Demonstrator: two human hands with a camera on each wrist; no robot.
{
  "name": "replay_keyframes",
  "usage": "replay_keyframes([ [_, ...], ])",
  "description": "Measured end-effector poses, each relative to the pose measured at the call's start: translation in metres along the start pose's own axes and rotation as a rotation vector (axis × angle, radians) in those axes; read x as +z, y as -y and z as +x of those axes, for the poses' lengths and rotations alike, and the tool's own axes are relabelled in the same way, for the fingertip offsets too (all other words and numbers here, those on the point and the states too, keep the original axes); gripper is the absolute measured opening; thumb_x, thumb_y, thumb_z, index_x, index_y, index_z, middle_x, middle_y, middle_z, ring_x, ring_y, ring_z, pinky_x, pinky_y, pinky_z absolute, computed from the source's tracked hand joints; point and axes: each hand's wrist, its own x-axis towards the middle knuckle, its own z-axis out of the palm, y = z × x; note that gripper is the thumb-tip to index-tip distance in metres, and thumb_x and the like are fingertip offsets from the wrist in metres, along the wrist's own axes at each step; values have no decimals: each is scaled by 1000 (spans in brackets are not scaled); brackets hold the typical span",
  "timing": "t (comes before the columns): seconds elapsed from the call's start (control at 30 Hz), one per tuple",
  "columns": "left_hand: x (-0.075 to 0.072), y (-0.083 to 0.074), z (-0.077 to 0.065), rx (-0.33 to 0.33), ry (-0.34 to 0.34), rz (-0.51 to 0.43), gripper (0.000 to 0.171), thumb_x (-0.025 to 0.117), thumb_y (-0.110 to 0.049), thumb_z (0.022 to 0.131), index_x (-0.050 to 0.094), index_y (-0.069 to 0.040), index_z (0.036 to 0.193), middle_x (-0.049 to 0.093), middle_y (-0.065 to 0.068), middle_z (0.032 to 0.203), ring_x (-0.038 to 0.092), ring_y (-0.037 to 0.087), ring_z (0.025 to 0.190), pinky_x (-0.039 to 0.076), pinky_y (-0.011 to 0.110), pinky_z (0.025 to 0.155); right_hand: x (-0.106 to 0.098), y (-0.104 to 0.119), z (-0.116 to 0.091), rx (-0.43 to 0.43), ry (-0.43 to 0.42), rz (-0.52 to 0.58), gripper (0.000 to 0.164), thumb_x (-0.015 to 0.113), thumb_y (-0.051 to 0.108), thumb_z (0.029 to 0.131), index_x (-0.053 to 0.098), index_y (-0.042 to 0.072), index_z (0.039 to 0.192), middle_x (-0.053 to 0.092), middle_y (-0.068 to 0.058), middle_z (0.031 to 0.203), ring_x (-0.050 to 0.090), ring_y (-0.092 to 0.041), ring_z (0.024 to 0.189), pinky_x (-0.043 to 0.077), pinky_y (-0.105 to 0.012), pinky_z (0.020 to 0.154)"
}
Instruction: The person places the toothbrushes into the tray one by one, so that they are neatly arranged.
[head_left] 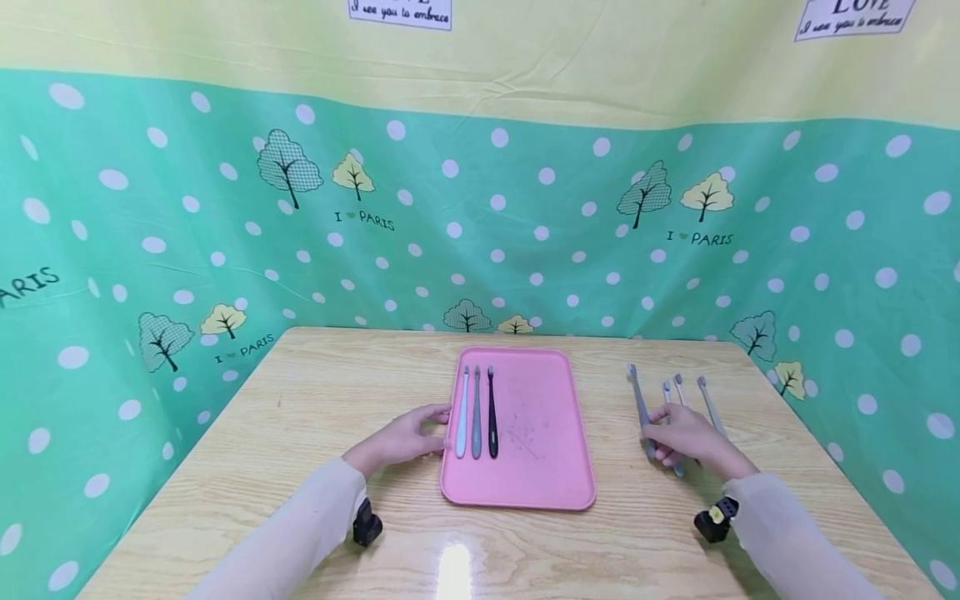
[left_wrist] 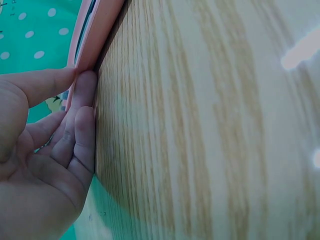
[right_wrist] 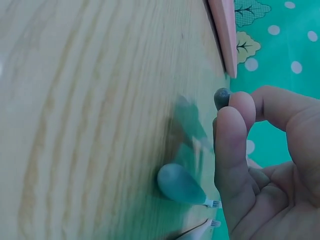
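Head view shows a person seated at a wooden table (head_left: 315, 417) with a pink tray (head_left: 540, 433) set in the middle of it. Three toothbrushes lie side by side along the tray's left part: a pale blue one (head_left: 462, 417), a grey one (head_left: 476, 417) and a black one (head_left: 492, 412), all with their heads pointing away from the person.

The left hand (head_left: 408, 435) rests against the tray's left edge; from the left wrist view its fingers (left_wrist: 82, 120) lie fairly straight and press on the pink rim (left_wrist: 95, 35), with the thumb alongside.

To the right of the tray, well apart from it, four more toothbrushes lie on the bare wood. The right hand (head_left: 686, 435) is over their handles and pinches the dark grey toothbrush (head_left: 640, 404), the one nearest the tray. In the right wrist view the thumb and forefinger (right_wrist: 235, 145) are closed on the end of its handle (right_wrist: 221, 97). Another grey handle end (right_wrist: 177, 182) lies on the table just beside the fingers, and bristle tips of two other brushes show near the bottom edge.
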Motion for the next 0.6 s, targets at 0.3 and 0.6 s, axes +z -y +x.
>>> replay_keyframes([
  [0.3, -1, -1, -1, 12, 5, -2, 71, 70, -18, 94, 36, -2, 154, 48, 19, 144, 63, 18, 83, 51, 34, 69, 4, 12, -2, -32, 28, 16, 45, 63, 13, 95, 44, -12, 126, 60, -8, 68, 60, -15, 55, 55, -28, 52],
  [0.6, 0, 1, 0, 0, 4, 13, 70, 70, -18, 94, 36, -3, 154, 49, 17, 143, 62, 19, 82, 51, 33, 69, 13, 19, 3, -54, 80, 104, 49, 64, 14, 96, 43, -15, 129, 62, -8, 69, 60, -13, 56, 56, -28, 54],
])
